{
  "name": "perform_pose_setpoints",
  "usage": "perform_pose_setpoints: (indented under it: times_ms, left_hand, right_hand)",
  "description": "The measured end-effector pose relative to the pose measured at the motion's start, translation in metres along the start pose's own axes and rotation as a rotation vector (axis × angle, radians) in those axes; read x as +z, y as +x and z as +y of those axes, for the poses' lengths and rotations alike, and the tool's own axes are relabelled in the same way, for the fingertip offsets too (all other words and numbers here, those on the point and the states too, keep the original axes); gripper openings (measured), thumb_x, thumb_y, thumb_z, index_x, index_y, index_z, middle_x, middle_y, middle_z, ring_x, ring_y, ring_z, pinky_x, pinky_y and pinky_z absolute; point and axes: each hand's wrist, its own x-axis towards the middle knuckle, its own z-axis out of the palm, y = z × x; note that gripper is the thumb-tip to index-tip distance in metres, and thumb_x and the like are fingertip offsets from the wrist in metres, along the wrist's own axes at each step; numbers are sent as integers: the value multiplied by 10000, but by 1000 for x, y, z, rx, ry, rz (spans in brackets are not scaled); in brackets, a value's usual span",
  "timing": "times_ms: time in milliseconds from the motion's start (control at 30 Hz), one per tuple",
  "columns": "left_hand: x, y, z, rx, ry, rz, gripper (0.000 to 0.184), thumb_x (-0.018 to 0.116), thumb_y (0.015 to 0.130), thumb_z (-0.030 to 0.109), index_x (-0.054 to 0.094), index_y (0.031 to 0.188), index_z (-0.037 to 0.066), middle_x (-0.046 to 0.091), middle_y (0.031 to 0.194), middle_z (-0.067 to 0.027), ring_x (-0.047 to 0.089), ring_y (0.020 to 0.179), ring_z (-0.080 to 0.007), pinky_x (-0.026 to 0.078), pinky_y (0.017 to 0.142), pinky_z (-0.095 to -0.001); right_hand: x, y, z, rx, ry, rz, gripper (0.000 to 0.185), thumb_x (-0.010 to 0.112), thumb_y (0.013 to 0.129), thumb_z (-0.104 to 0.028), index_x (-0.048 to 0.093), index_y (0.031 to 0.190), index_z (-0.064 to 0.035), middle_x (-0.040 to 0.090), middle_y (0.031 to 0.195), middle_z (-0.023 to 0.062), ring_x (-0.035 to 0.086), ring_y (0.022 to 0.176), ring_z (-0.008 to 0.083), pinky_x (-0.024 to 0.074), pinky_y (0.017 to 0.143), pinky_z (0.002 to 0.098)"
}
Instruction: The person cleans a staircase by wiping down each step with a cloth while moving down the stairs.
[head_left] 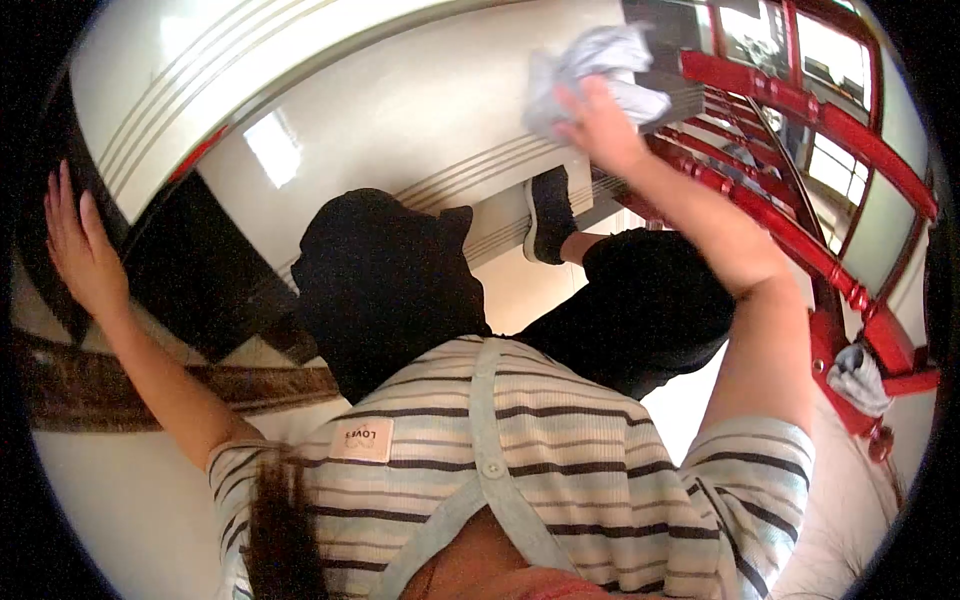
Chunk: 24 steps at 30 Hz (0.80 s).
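Note:
A crumpled pale grey-white cloth [625, 75], partly blurred, is under and around the fingers of my right hand [600, 125]. It lies over the right part of a glossy cream stair step [430, 110], close to the red railing. Far out to the left, my left hand [85, 250] is stretched with its fingers extended against a dark surface at the side of the stairs. Nothing shows in that hand. My right foot in a black shoe [550, 215] stands on a lower step, and my black-trousered knees are bent.
A red railing [800, 100] with turned balusters runs down the right side. Another grey cloth [858, 380] hangs on its lower part. Windows [838, 170] show beyond it. Dark and pale diamond-patterned trim [210, 270] borders the stairs on the left.

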Motion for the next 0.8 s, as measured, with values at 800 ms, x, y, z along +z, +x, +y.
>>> perform_pose_setpoints:
  times_ms: [800]
  left_hand:
    - [8,31,27,-141,-211,-92,509,412,972,376,480,1297,-9,460,1337,-214,414,1247,-356,315,1039,-427]
  right_hand:
    - [124,-30,130,762,234,924,505,486,915,-419,486,1281,-71,413,1298,303,313,1290,435,240,1052,559]
